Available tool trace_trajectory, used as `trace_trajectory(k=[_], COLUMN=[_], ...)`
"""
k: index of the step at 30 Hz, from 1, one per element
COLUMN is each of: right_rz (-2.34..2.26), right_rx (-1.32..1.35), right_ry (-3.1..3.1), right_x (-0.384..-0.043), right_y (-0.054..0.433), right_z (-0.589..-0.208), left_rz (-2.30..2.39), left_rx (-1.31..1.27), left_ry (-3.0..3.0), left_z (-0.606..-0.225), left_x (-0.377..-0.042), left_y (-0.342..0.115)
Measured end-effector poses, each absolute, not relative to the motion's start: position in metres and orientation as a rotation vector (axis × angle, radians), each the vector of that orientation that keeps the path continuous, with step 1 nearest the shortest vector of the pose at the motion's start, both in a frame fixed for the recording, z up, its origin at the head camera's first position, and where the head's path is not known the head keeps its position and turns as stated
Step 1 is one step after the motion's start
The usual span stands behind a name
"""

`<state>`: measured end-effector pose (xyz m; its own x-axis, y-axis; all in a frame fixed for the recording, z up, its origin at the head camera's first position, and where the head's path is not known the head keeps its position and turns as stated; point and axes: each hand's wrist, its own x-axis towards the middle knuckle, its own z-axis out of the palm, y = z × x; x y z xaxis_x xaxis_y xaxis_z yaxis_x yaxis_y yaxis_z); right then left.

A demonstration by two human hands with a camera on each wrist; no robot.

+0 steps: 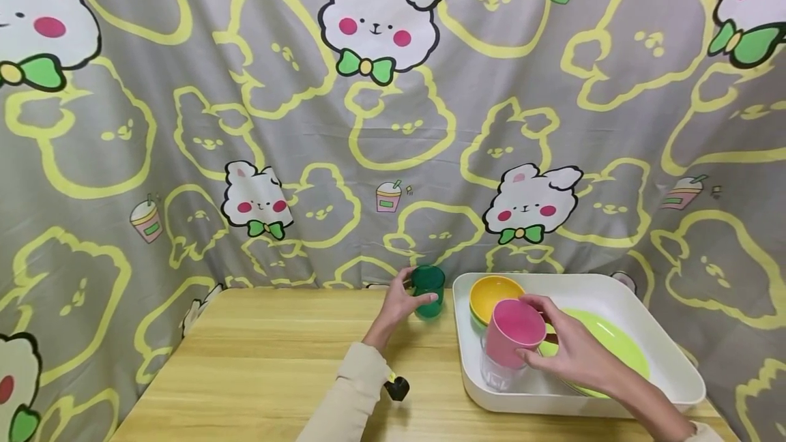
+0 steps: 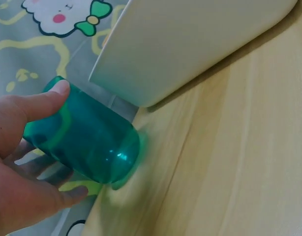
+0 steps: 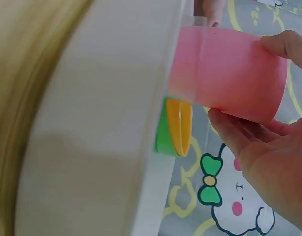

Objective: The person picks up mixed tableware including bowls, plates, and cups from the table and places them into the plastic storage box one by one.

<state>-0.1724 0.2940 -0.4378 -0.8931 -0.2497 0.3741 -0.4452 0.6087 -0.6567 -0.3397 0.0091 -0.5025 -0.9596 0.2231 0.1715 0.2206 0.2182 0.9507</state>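
Observation:
At the back of the table my left hand (image 1: 399, 302) holds a translucent green cup (image 1: 428, 292), thumb on one side and fingers round the other. In the left wrist view the cup's (image 2: 87, 132) base is down at the wooden tabletop, close beside the tray. My right hand (image 1: 571, 346) grips a pink cup (image 1: 516, 336) near its rim, thumb and fingers on opposite sides. The pink cup's lower part sits inside a clear cup (image 1: 499, 377), which stands in the near left corner of the white tray (image 1: 589, 406).
A yellow bowl (image 1: 494, 292) is stacked in a green bowl (image 1: 475, 322) at the tray's back left. A lime-green plate (image 1: 617, 343) lies in the tray. Behind the wooden table (image 1: 270, 353) hangs a patterned curtain (image 1: 393, 128). A black object (image 1: 398, 388) shows by the left sleeve.

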Motion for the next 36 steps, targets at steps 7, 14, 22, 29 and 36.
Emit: trace_trajectory(k=[7, 14, 22, 29, 36], right_rz=[1.133, 1.128, 1.138, 1.126, 1.0], right_rx=[0.59, 0.592, 0.598, 0.576, 0.55], right_ry=[-2.598, -2.625, -2.65, -2.724, -2.683], right_x=[-0.173, -0.172, -0.17, -0.168, -0.176], right_y=[0.29, 0.29, 0.292, 0.293, 0.297], right_z=[-0.443, -0.443, -0.444, -0.438, -0.423], left_rz=[1.917, 1.915, 1.917, 1.906, 1.914], left_rx=[0.449, 0.492, 0.539, 0.535, 0.585], left_ry=[2.465, 2.456, 2.454, 2.453, 2.411], left_z=[-0.506, -0.507, -0.508, -0.507, -0.499], left_x=[-0.341, -0.34, -0.339, -0.338, -0.331], left_y=[0.007, 0.007, 0.007, 0.0, -0.014])
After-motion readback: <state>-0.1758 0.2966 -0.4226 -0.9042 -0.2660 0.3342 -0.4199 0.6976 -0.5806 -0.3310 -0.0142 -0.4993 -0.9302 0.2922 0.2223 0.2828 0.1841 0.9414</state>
